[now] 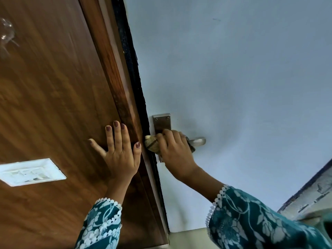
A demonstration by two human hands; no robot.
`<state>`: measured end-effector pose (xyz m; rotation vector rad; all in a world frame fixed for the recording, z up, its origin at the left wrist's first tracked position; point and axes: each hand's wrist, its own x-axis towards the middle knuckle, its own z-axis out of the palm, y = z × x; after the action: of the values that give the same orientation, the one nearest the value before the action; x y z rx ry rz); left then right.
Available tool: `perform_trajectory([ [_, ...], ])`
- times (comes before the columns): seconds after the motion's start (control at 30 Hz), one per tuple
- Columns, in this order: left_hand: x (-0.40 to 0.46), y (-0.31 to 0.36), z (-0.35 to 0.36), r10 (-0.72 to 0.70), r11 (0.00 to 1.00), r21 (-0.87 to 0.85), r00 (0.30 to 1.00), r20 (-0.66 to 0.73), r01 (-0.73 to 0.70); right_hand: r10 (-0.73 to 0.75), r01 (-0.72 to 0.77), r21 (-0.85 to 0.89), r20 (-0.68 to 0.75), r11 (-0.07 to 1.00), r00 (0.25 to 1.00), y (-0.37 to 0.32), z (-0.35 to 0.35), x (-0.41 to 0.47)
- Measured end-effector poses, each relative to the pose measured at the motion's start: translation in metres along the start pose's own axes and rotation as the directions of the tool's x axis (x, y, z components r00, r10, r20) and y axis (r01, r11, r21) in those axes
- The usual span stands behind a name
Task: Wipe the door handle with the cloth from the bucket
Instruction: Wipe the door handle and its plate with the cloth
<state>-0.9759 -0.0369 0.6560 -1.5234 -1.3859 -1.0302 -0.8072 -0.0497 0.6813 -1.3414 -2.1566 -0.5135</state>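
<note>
Right hand (173, 152): clenched around a beige cloth (151, 143), pressed on the metal lever handle (198, 141) of the pale door (233, 78).
Left hand (119, 151): fingers spread, released, flat against the wooden frame (125, 97).

My left hand (119, 151) wears dark plum polish on every nail I can see, thumb included, the nails cut short and rounded. My right hand (175, 155) shows me its back, so its nails stay out of sight. I see no ring or bangle on either hand. Both my sleeves are deep teal cloth printed with pale white flowers, leaves and curling stems. Each cuff is loose and wide, ending above the wrist, and edged with a white lace trim of small scalloped loops.
</note>
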Motion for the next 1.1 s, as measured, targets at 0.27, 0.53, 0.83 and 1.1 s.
perform_trajectory([
  [0.27,-0.007,-0.007,0.004,0.032,0.999,-0.010,0.999,-0.032,-0.032,0.073,-0.072,0.179,-0.001,0.981,0.997,0.072,0.006,-0.022],
  [0.53,-0.008,-0.012,0.004,0.065,0.998,0.015,0.998,-0.020,-0.064,0.412,-0.324,0.623,0.004,0.712,0.911,0.081,0.012,-0.036],
  [0.83,-0.009,-0.012,0.011,0.074,0.997,0.017,0.996,-0.059,-0.073,0.619,-0.206,0.794,0.582,-0.572,0.527,0.035,0.026,-0.040],
  [1.1,-0.009,-0.013,0.006,0.075,0.997,0.011,0.997,-0.021,-0.075,0.355,-0.040,0.430,0.790,-0.902,0.501,-0.031,0.027,-0.013],
])
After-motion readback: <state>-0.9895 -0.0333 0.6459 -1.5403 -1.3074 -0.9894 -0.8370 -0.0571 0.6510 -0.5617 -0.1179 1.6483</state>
